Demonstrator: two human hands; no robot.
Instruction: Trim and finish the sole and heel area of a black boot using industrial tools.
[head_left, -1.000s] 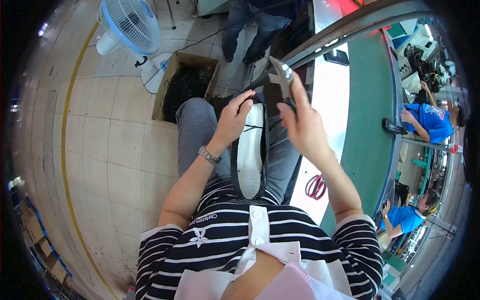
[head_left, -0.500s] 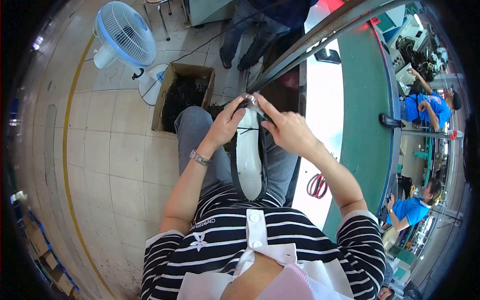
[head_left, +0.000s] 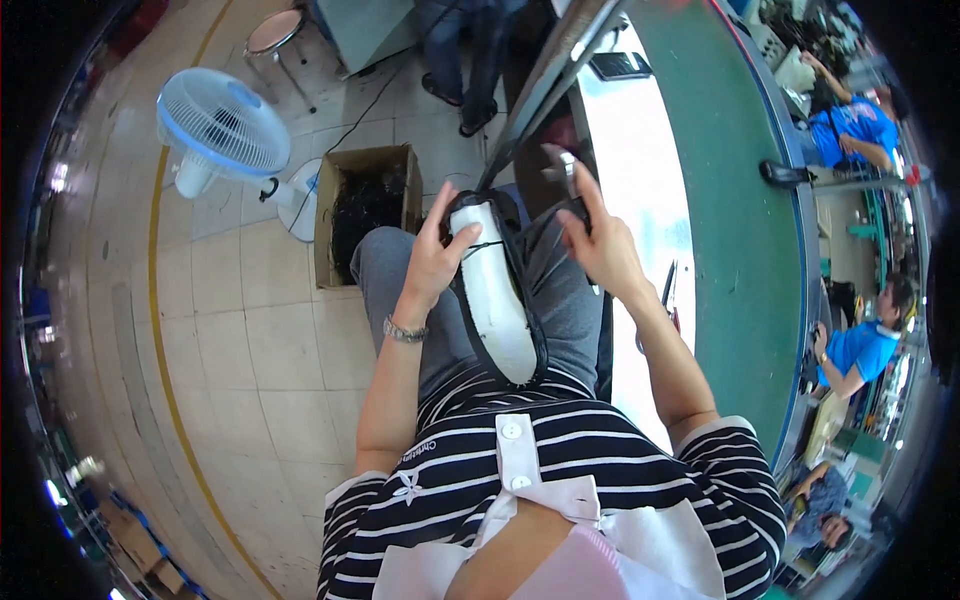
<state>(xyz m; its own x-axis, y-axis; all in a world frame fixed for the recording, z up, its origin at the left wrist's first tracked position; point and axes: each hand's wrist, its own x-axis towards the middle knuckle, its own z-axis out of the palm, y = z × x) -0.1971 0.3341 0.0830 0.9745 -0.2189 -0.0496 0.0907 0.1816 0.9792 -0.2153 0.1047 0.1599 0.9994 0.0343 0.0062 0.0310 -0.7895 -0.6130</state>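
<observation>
A black shoe upper point(head_left: 537, 330) on a white shoe last point(head_left: 495, 300) lies sole up on my lap, its toe pointing away from me. My left hand point(head_left: 436, 262) grips it near the toe, thumb on the white bottom and fingers along the left side. A thin black cord crosses the last there. To the right of the toe, my right hand point(head_left: 605, 245) is closed around a silver-headed tool point(head_left: 569, 172) that looks like pincers. Dark strips or handles, which I cannot tell apart, run between the shoe and this hand.
A white worktop point(head_left: 640, 180) on my right holds a phone point(head_left: 620, 66) and dark-and-red scissors-like tools point(head_left: 671, 290). Beyond it runs a green belt point(head_left: 740, 250). A carton point(head_left: 410, 180) of black scraps, a fan point(head_left: 222, 120) and a stool point(head_left: 275, 35) stand ahead. Other people work nearby.
My right hand has moved right, taking the tool away from the toe. The shoe has tilted, toe leftward, with my left hand still on it. My view has shifted.
</observation>
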